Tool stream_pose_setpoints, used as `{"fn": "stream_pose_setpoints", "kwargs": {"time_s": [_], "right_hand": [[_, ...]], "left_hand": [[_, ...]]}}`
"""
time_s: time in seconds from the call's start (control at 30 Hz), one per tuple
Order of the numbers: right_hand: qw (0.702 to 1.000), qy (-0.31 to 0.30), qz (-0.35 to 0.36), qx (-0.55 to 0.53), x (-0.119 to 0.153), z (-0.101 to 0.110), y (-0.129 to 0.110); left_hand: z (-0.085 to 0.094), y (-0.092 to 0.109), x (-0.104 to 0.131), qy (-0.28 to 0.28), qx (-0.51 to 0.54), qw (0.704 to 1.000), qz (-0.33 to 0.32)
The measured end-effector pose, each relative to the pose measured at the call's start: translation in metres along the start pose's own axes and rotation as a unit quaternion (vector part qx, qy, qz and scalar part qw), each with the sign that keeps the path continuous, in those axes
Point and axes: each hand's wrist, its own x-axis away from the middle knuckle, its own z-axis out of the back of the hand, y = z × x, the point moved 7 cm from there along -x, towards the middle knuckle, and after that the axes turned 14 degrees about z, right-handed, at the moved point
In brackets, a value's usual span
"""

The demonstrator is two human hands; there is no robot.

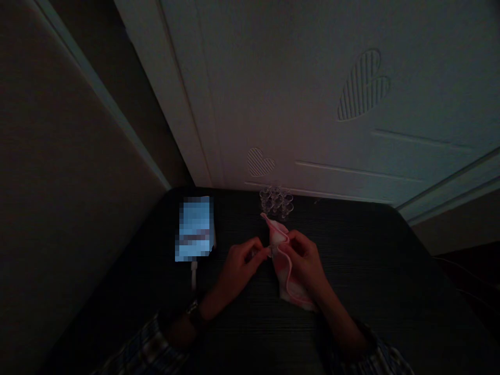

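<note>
Over the middle of the dark table, my left hand [239,264] pinches a small clear glass piece [270,251], mostly covered by fingers and cloth; it resembles the little glasses behind it. My right hand [307,260] grips a pink and white cloth [283,268], with folds pressed against the glass piece. The cloth's lower end hangs down toward the table, and one corner points up toward the back. Just beyond it, several small clear stemmed glasses [276,199] stand grouped close together. Dim light hides their finer details.
At the left, a lit screen [194,229], blurred out, stands with a white cable [194,276] running from its lower edge. The dark table [242,328] meets a pale panel [273,94] with carved hearts at the back.
</note>
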Motion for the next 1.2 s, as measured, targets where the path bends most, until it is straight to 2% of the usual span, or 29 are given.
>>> {"fn": "stream_pose_setpoints", "kwargs": {"time_s": [0.13, 0.23, 0.43, 0.7, 0.97, 1.2], "right_hand": [[1.0, -0.021, 0.004, 0.009, 0.001, -0.004, -0.003], [1.0, 0.006, -0.005, -0.006, 0.0, -0.001, 0.0], [0.994, 0.041, -0.038, -0.09, -0.002, 0.003, 0.009], [0.987, 0.04, -0.069, -0.142, 0.0, 0.002, 0.014], [0.993, 0.022, -0.059, -0.101, -0.003, 0.002, 0.008], [0.989, 0.059, -0.062, -0.119, -0.002, 0.006, 0.016]], "left_hand": [[0.002, -0.003, -0.002, -0.007, 0.05, 0.998, 0.027], [0.0, 0.001, 0.0, -0.011, 0.064, 0.998, 0.014], [-0.001, 0.004, 0.003, 0.015, 0.048, 0.999, -0.021], [0.001, 0.001, 0.001, -0.005, 0.044, 0.999, 0.009], [-0.005, -0.007, 0.001, -0.039, 0.051, 0.998, 0.024], [-0.001, 0.003, 0.003, -0.006, 0.089, 0.996, -0.001]]}}
